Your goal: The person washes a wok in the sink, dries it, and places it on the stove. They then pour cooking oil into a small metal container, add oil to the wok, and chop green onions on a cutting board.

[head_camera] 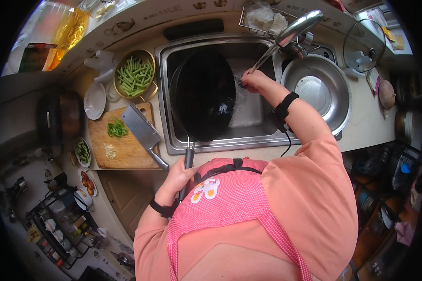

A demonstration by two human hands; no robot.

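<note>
My left hand (177,178) is closed around the handle of a large black wok (204,95), which is tilted in the left part of the steel sink (248,109). Water runs from the chrome faucet (295,30) onto my right hand (255,81), at the wok's right side. The fingers of that hand are closed on a small dark thing, mostly hidden, perhaps a scrubber. Splashing water shows on the sink floor beside the wok.
Left of the sink, a cleaver (140,128) lies on a wooden cutting board (126,154) with chopped greens and garlic. Behind it stands a colander (117,86) of green beans. A steel basin (341,91) is at the right, a glass lid (364,45) beyond it.
</note>
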